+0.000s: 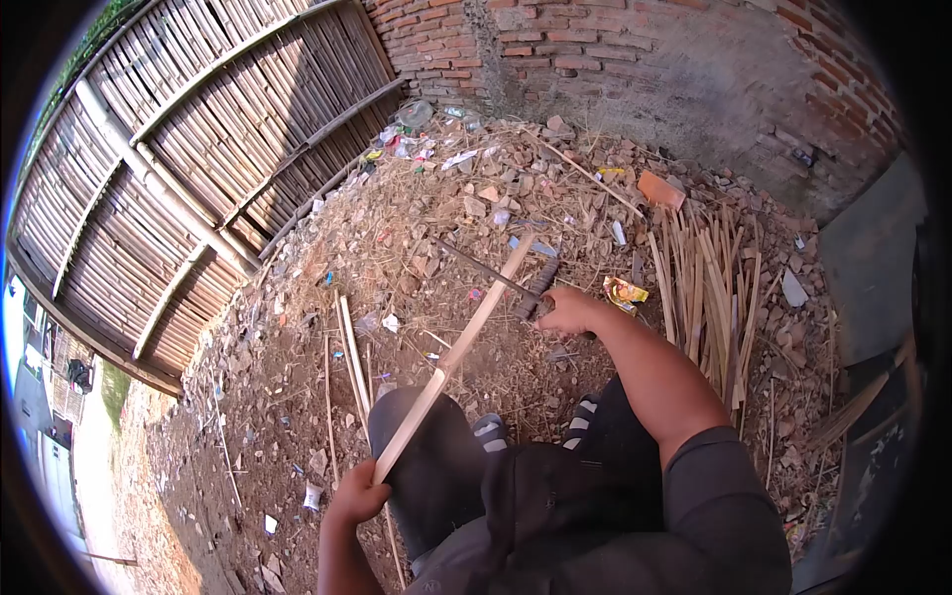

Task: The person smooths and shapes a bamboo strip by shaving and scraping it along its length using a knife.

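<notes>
Wooden strip (458, 352): above left knee (421, 451), dark blade (474, 262) crossing its far part
Left hand (359, 495): gripping strip's near end
Right hand (569, 311): holding blade's right end
Handling: likely light, stiff; grasp near end

An outdoor yard, rough and unpaved: bare earth (263, 397) strewn with brick rubble (476, 206) and plastic litter (421, 149). A bamboo fence (233, 99) fills the upper left of the frame, a weathered brick wall (684, 59) the upper right. Sunlight falls at lower left; wooden strips (709, 297) lie bunched at right.
</notes>
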`<action>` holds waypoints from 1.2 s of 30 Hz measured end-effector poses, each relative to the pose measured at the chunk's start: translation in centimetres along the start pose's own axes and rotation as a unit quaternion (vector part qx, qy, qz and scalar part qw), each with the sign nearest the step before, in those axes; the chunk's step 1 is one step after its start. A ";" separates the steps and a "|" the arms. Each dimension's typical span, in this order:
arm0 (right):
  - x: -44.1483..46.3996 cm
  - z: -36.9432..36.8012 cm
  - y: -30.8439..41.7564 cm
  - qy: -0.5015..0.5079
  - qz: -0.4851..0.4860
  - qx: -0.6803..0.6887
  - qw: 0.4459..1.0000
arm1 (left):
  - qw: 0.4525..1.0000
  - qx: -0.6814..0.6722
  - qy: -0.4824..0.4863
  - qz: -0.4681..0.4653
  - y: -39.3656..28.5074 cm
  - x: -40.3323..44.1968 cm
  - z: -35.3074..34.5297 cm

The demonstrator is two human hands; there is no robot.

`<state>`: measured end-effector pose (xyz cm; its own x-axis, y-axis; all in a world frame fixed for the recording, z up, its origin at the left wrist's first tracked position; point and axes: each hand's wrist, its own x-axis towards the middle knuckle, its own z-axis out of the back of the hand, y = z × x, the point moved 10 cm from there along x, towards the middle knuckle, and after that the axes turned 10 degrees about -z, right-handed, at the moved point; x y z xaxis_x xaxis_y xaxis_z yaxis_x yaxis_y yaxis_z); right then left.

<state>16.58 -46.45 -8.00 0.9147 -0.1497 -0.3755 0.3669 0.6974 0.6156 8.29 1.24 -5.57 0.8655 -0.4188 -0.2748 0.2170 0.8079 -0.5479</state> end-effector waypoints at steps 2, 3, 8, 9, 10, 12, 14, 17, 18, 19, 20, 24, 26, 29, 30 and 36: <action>0.0 0.1 -0.2 -0.023 0.005 -0.014 1.000 | 1.000 0.016 -0.006 -0.001 -0.7 0.0 0.3; -0.6 -0.2 1.0 -0.036 0.047 -0.051 0.997 | 1.000 0.027 -0.009 -0.001 -1.1 0.0 0.5; -4.8 -4.2 6.0 0.014 0.140 -0.253 0.957 | 0.999 0.040 -0.015 -0.007 -1.7 -0.1 0.6; -3.7 -4.3 4.6 0.029 0.125 -0.200 0.971 | 1.000 0.017 -0.014 -0.012 -1.3 0.0 0.3; -2.0 -4.4 2.7 0.043 0.110 -0.148 0.982 | 1.000 -0.015 -0.015 -0.010 -1.0 0.1 0.0; -0.3 -2.6 1.0 0.062 0.037 -0.077 0.994 | 1.000 0.012 -0.021 -0.007 -0.3 0.3 0.0; 0.8 -2.3 0.3 0.008 0.048 -0.095 0.994 | 0.999 0.030 -0.026 -0.011 -0.6 0.4 0.3; -0.8 -2.2 2.6 -0.025 0.082 -0.148 0.985 | 0.998 0.047 -0.026 -0.017 -1.9 0.4 0.9; -2.2 -2.3 4.2 -0.015 0.088 -0.170 0.981 | 0.998 0.055 -0.025 -0.018 -1.8 0.4 0.8; -3.4 -2.5 5.5 -0.005 0.093 -0.193 0.977 | 0.998 0.063 -0.024 -0.019 -1.8 0.4 0.8; -4.2 -2.9 6.3 0.000 0.112 -0.226 0.968 | 0.998 0.048 -0.018 -0.026 -1.7 0.6 0.6; 0.9 -0.5 -0.5 -0.041 0.026 -0.059 0.997 | 1.000 -0.006 -0.014 -0.022 0.1 0.8 0.1; 0.9 0.5 -1.1 -0.035 -0.008 -0.054 0.998 | 1.000 -0.006 -0.021 -0.019 -0.7 0.7 0.5; 0.3 -0.7 0.9 -0.054 0.030 -0.087 0.994 | 1.000 0.000 -0.022 -0.012 -0.6 0.6 0.6; -0.9 -1.6 2.9 -0.037 0.057 -0.111 0.992 | 1.000 0.004 -0.022 -0.010 -0.5 0.6 0.4; -1.7 -1.8 3.8 -0.019 0.130 -0.096 0.987 | 0.999 -0.015 -0.026 -0.013 -1.9 0.0 0.8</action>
<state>16.08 -42.22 -6.24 0.9806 0.0283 -0.1941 0.0836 0.8350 0.5439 8.20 0.05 -3.88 0.8823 -0.4167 -0.2187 0.2270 0.7839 -0.5779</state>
